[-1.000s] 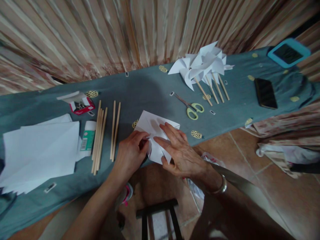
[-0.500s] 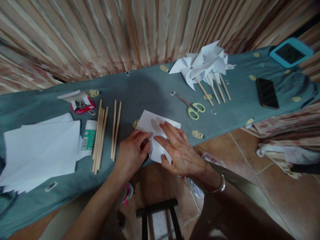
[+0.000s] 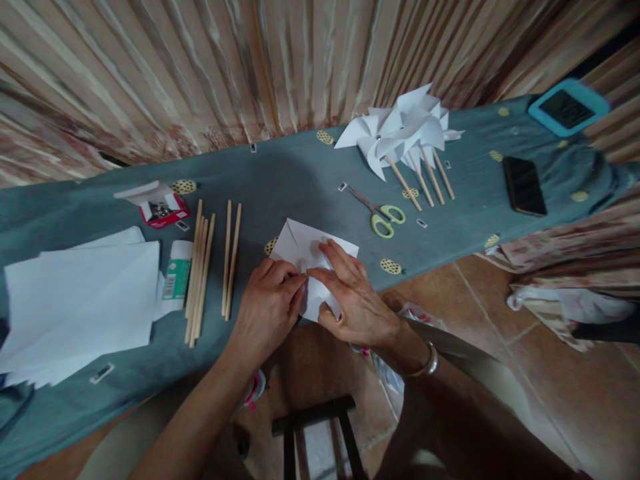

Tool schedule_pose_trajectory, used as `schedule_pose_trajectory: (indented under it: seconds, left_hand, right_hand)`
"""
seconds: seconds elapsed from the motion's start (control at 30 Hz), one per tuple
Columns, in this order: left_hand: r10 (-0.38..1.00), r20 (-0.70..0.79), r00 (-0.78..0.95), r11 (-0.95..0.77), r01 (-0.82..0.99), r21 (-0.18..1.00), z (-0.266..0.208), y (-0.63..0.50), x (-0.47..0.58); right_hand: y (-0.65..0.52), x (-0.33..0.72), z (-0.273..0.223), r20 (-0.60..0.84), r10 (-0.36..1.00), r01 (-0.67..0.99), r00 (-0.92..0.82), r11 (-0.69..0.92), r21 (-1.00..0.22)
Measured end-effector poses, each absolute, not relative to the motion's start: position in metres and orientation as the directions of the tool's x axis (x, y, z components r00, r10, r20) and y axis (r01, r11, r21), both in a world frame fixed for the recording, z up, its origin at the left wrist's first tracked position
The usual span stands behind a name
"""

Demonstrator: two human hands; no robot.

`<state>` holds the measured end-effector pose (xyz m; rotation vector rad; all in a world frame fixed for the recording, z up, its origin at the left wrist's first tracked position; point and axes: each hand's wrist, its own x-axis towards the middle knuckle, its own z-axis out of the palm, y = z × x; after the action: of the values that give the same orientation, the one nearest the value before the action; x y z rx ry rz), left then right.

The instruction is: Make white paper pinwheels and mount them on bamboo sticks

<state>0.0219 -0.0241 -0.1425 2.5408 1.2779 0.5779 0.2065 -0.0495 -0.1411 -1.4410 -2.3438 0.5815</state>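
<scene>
A white square of paper (image 3: 316, 245) with crease lines and cuts running in from its corners lies at the table's near edge. My left hand (image 3: 270, 297) pinches a part of this paper near its middle, thumb and fingertips together. Exactly what lies between those fingertips is partly hidden. My right hand (image 3: 357, 300) rests on the right side of the paper with fingers apart, its index fingertip close to the left hand's pinch. Left of my hands are two wooden sticks (image 3: 231, 260) and a bundle of several more sticks (image 3: 200, 273).
At left lie stacked white paper sheets (image 3: 83, 297), a glue stick (image 3: 177, 273) and an opened red box (image 3: 163, 210) of small metal pieces. Green-handled scissors (image 3: 383, 220), several white paper pinwheels (image 3: 395, 130), a phone (image 3: 524, 185) and a blue-framed device (image 3: 570, 107) sit to the right.
My left hand's fingertips have moved slightly right and closed further over the middle of the paper. My right hand stays on the paper. The view has shifted slightly.
</scene>
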Motion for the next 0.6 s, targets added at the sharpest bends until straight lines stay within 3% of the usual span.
schedule_pose_trajectory:
  seconds: [0.33, 0.6]
  left_hand:
    - [0.807, 0.238, 0.541, -0.590, 0.714, 0.377, -0.145, -0.027, 0.021]
    - [0.811, 0.202, 0.549, -0.583, 0.727, 0.363, -0.146, -0.029, 0.022]
  right_hand:
    - [-0.049, 0.234, -0.123, 0.028, 0.911, 0.624, -0.410, 0.303, -0.720]
    - [-0.045, 0.236, -0.139, 0.092, 0.969, 0.402, -0.231, 0.181, -0.898]
